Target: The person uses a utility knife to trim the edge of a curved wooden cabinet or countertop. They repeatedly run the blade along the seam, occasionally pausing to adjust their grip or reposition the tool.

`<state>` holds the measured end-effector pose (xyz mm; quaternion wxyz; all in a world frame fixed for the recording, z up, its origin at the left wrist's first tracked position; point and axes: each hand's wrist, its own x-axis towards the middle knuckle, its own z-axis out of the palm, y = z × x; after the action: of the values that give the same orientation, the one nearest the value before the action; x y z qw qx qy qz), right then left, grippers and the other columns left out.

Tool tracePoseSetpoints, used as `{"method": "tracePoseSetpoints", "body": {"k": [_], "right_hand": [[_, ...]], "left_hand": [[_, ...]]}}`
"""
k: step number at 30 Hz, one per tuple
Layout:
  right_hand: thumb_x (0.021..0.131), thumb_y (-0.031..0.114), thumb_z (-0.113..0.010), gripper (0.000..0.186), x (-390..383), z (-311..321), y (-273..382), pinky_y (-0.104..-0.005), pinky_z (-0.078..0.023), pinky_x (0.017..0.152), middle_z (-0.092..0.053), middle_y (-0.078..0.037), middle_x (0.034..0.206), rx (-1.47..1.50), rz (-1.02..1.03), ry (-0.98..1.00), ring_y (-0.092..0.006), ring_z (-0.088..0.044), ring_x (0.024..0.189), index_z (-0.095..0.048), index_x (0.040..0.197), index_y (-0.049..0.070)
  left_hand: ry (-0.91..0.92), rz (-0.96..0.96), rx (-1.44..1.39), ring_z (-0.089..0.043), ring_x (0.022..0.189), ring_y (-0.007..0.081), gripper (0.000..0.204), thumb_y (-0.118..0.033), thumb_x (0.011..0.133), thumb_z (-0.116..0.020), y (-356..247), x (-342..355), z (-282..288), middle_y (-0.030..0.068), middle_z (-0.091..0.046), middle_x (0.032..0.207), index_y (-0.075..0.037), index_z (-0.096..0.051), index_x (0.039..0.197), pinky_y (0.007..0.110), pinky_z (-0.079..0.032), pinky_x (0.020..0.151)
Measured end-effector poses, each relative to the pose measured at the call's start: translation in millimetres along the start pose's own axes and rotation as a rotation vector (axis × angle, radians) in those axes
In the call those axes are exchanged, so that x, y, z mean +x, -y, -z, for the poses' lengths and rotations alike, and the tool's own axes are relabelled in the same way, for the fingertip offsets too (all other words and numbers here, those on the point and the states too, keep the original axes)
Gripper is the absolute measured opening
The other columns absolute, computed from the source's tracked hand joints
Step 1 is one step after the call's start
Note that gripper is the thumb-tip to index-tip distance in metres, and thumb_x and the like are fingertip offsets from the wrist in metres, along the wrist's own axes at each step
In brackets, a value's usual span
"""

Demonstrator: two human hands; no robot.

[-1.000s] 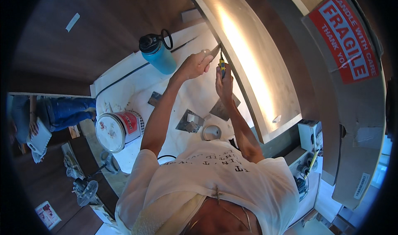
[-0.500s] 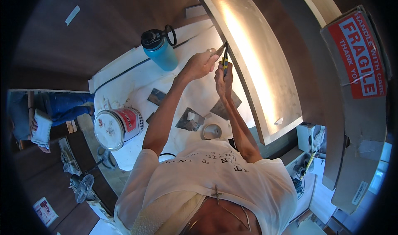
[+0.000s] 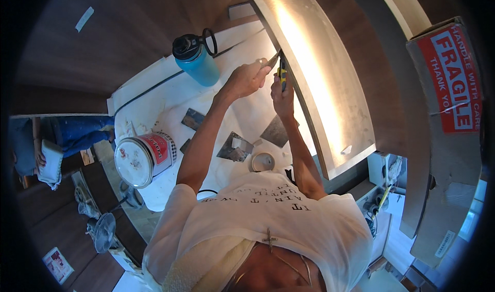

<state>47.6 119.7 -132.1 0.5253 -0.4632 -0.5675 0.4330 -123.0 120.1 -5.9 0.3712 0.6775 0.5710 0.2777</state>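
My right hand (image 3: 283, 100) is wrapped round a yellow-and-black utility knife (image 3: 282, 75), its tip up against the near edge of a long pale panel (image 3: 330, 86). Just left of it, my left hand (image 3: 246, 79) pinches a thin dark strip (image 3: 273, 60) that reaches to the same edge; its exact kind is too small to make out. A bright band of light runs along the panel's face. Below my hands, on the white worktop (image 3: 165, 98), lie several flat dark plates (image 3: 235, 146) and a roll of tape (image 3: 263, 161).
A blue bottle (image 3: 198, 68) with a black looped lid stands beyond my left forearm. At the left is a large paint-type can (image 3: 144, 158) with a red label. A cardboard box (image 3: 443, 153) rises at the right. Another person (image 3: 46, 142) holds a pale object at far left.
My right hand and the knife have shifted slightly, the knife standing more upright at the panel edge. My left hand keeps its pinch. The whole view has moved a little.
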Motion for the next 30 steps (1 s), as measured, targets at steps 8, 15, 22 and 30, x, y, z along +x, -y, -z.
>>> {"method": "tracePoseSetpoints", "body": {"k": [8,15,22,30], "right_hand": [[0.106,0.024,-0.050,0.019,-50.2,12.5,30.4,-0.0275,-0.040,0.050,-0.050,0.000,0.066,-0.254,-0.156,-0.002,-0.0073,-0.048,0.057,-0.052,0.110,0.005],[0.107,0.024,-0.051,0.022,-2.7,5.1,12.5,-0.0246,-0.036,0.049,-0.044,0.003,0.068,-0.236,0.052,-0.021,-0.0052,-0.041,0.057,-0.053,0.109,0.002],[0.107,0.032,-0.052,0.029,1.6,7.7,6.4,-0.0244,-0.035,0.049,-0.042,0.005,0.068,-0.238,0.040,-0.008,-0.0042,-0.039,0.057,-0.056,0.101,0.004],[0.107,0.036,-0.050,0.034,1.6,13.1,12.5,-0.0259,-0.036,0.049,-0.042,0.005,0.068,-0.020,-0.057,0.019,-0.0055,-0.039,0.056,-0.058,0.097,0.004]], "left_hand": [[-0.054,-0.049,-0.026,-0.065,0.073,0.0377,0.028,-0.030,0.102,-0.046,-0.7,-0.9,1.0,0.0138,-0.062,0.068,-0.005,-0.057,0.097,0.048,-0.049,0.071],[-0.012,-0.039,-0.008,-0.064,0.067,0.0354,0.030,-0.030,0.103,-0.044,1.2,1.6,0.8,0.0126,-0.061,0.066,-0.004,-0.055,0.092,0.047,-0.048,0.068],[-0.051,-0.069,-0.053,-0.064,0.066,0.0356,0.031,-0.031,0.104,-0.044,8.9,0.4,-10.7,0.0124,-0.061,0.065,-0.004,-0.054,0.091,0.046,-0.049,0.068],[-0.072,-0.020,-0.028,-0.065,0.073,0.0408,0.028,-0.030,0.103,-0.045,-2.9,-4.5,-9.5,0.0172,-0.063,0.068,-0.004,-0.055,0.098,0.050,-0.048,0.069]]}}
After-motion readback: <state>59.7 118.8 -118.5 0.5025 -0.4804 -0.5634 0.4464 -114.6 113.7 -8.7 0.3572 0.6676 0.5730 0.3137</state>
